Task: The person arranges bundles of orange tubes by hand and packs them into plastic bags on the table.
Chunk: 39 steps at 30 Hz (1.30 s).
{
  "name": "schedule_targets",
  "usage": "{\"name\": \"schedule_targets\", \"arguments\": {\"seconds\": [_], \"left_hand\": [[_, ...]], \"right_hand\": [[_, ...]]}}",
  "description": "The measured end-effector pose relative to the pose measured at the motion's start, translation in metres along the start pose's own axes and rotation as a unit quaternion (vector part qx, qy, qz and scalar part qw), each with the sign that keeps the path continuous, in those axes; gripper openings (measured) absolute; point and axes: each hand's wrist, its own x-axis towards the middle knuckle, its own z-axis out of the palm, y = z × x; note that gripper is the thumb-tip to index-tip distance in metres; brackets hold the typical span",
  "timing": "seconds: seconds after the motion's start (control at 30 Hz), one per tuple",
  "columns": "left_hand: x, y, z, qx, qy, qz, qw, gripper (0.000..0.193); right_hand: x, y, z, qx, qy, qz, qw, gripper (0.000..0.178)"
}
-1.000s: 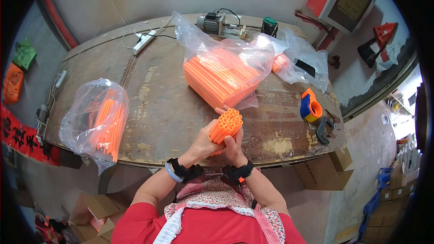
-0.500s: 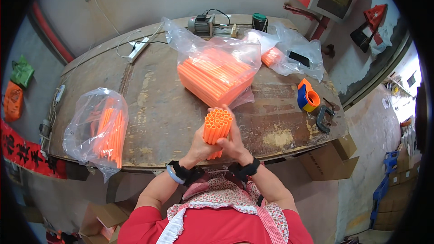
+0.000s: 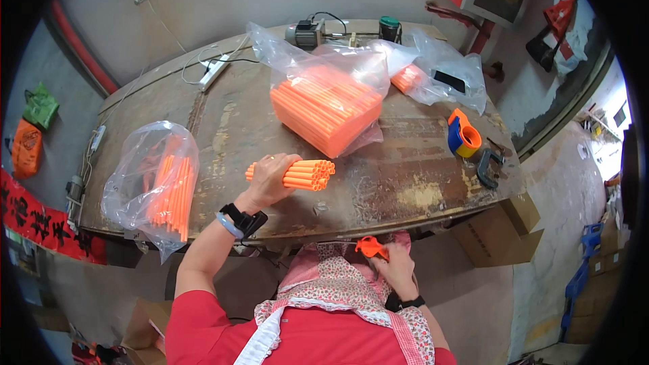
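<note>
My left hand [image 3: 272, 179] is wrapped around a bundle of orange plastic tubes [image 3: 311, 174], held lying sideways above the front part of the table. The hollow tube ends point right. Below the table's front edge, by my apron, my right hand [image 3: 397, 267] grips a small bright orange object [image 3: 370, 247]; its kind cannot be made out. Just beyond the bundle sits a large clear bag of orange tubes [image 3: 324, 108]. Farther left lies a second clear bag [image 3: 145, 179] with loose orange tubes [image 3: 172, 192] in it.
A tape dispenser [image 3: 464, 136] and a dark C-clamp [image 3: 488, 169] lie on the right of the wooden table [image 3: 230, 138]. At the back are a motor [image 3: 307, 34], a power strip [image 3: 215, 72] and a phone [image 3: 449, 82] on plastic. A cardboard box [image 3: 497, 236] stands below right.
The bundle, held upright between both hands before, is now sideways in my left hand alone, farther left. My right hand has let go, dropped toward my lap and taken hold of an orange object.
</note>
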Motion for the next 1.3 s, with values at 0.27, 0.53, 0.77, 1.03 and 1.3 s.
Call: {"name": "schedule_targets", "arguments": {"seconds": [0.27, 0.53, 0.77, 1.03, 1.3], "left_hand": [[-0.013, -0.013, 0.027, 0.105, -0.151, 0.043, 0.982, 0.048], [-0.017, -0.015, 0.047, 0.159, -0.238, 0.087, 0.954, 0.044], [0.002, -0.017, 0.052, 0.129, -0.327, 0.068, 0.934, 0.043], [0.004, -0.012, 0.047, 0.144, -0.310, 0.121, 0.932, 0.034], [0.005, -0.010, 0.043, 0.204, -0.275, 0.180, 0.922, 0.031]], "right_hand": [[0.024, 0.030, -0.023, 0.041, -0.252, 0.031, 0.966, 0.051], [-0.050, 0.018, -0.065, 0.454, -0.374, 0.135, 0.798, 0.049], [-0.041, 0.001, -0.083, 0.463, -0.289, 0.138, 0.826, 0.047], [-0.029, -0.007, -0.093, 0.411, -0.207, 0.149, 0.875, 0.043], [-0.031, -0.010, -0.096, 0.394, -0.171, 0.168, 0.887, 0.041]]}}
